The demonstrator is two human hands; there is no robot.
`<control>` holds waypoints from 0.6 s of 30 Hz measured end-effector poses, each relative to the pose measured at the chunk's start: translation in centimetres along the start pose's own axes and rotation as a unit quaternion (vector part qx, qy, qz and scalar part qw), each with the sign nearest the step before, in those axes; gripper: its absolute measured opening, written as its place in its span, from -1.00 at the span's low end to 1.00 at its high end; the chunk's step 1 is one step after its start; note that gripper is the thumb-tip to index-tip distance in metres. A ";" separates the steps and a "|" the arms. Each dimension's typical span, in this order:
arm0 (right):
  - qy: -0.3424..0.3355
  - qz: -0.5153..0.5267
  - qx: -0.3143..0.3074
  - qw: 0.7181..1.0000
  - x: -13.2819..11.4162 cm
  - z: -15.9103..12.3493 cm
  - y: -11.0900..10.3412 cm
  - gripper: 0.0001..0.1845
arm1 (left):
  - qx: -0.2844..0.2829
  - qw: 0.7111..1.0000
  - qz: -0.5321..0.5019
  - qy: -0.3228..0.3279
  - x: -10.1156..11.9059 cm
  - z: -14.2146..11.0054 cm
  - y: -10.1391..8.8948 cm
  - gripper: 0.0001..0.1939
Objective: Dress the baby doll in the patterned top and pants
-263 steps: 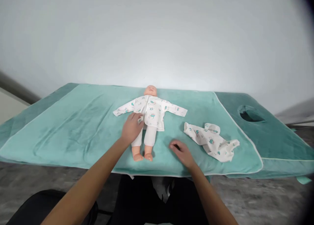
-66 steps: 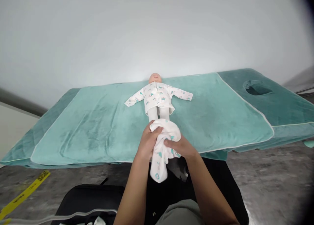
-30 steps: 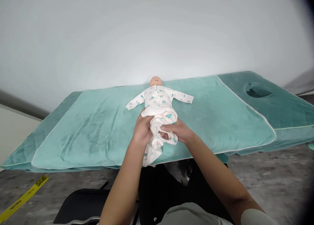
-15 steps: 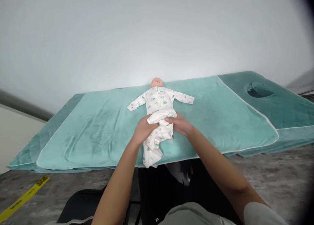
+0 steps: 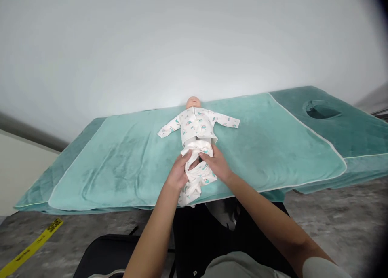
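A baby doll (image 5: 193, 102) lies on its back, head toward the wall, arms spread. It wears a white printed long-sleeved top (image 5: 197, 123). White printed baby pants (image 5: 197, 185) are bunched around its lower body, the waistband spread and folded below the top's hem. My left hand (image 5: 178, 170) grips the waistband on the left side, thumb on top. On the other side my right hand (image 5: 215, 162) pinches the waistband, its thumb pressed over the cloth. The doll's legs are mostly hidden by the fabric and hands.
A teal cover (image 5: 100, 172) is spread over the padded table (image 5: 363, 136), which has a face hole (image 5: 323, 110) at the right. A wall stands behind. Below are a black chair (image 5: 103, 253) and yellow floor tape (image 5: 33, 247).
Both hands have shifted slightly toward me with the waistband, which now sits lower and gapes more. A grey-white strip of the doll's body shows beneath the top's hem.
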State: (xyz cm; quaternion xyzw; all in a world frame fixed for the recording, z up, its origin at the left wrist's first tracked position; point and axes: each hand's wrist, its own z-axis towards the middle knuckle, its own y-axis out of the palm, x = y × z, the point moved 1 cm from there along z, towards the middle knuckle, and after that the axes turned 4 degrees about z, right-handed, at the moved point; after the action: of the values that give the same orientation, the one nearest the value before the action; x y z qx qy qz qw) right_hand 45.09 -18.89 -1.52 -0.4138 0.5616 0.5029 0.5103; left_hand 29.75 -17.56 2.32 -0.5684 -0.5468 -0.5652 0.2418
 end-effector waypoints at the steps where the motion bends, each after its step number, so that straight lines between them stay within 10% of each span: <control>1: -0.009 -0.036 0.020 0.999 0.2 -0.2 -0.4 -0.53 | 0.006 0.999 0.046 0.010 0.0 0.0 0.0 -0.62; 5: 0.010 -0.141 0.053 0.989 1.3 -1.5 -2.6 -0.54 | 0.042 0.949 0.306 0.058 -0.3 0.7 0.2 -0.45; 9: 0.050 -0.203 0.060 0.976 2.4 -2.8 -3.9 -0.62 | 0.032 0.846 0.531 0.044 -1.1 1.9 0.9 -0.69; 18: 0.052 -0.339 -0.024 0.939 3.5 -2.0 -4.0 -0.71 | -0.031 0.779 0.621 0.082 -2.1 1.8 0.5 -0.88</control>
State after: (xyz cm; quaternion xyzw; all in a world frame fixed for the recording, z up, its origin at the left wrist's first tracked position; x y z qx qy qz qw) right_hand 48.16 -21.30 -5.64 -0.6170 0.4015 0.2912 0.6110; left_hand 31.32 -16.85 0.16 -0.7433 -0.0355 -0.3532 0.5669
